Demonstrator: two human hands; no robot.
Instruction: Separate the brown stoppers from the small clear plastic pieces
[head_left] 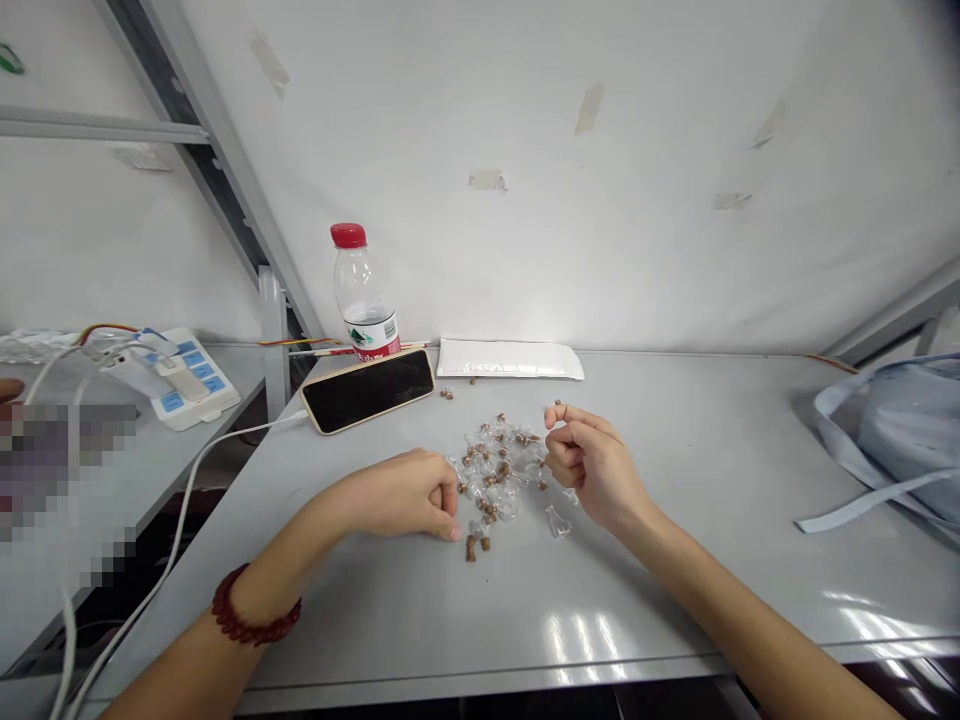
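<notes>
Small clear glass-like pieces and brown corks (491, 480) lie scattered in a loose pile on the grey table (397, 610). At the pile's left edge, my left hand (409, 495) is closed with its fingers curled down near the tabletop; what it grips, if anything, is hidden. My right hand (589, 460) is raised at the pile's right side, thumb and fingers bent together, and whatever is between them is too small or hidden to make out. A single clear piece (557, 521) rests below my right hand. Two corks (471, 548) sit at the near side of the pile.
Behind the pile are a phone (369, 390) with a white cable, a bottle (364, 295) with a red cap, and a flat white packet (510, 359). A power strip (196, 375) sits on the left surface. A light blue fabric bag (907, 430) lies at the right.
</notes>
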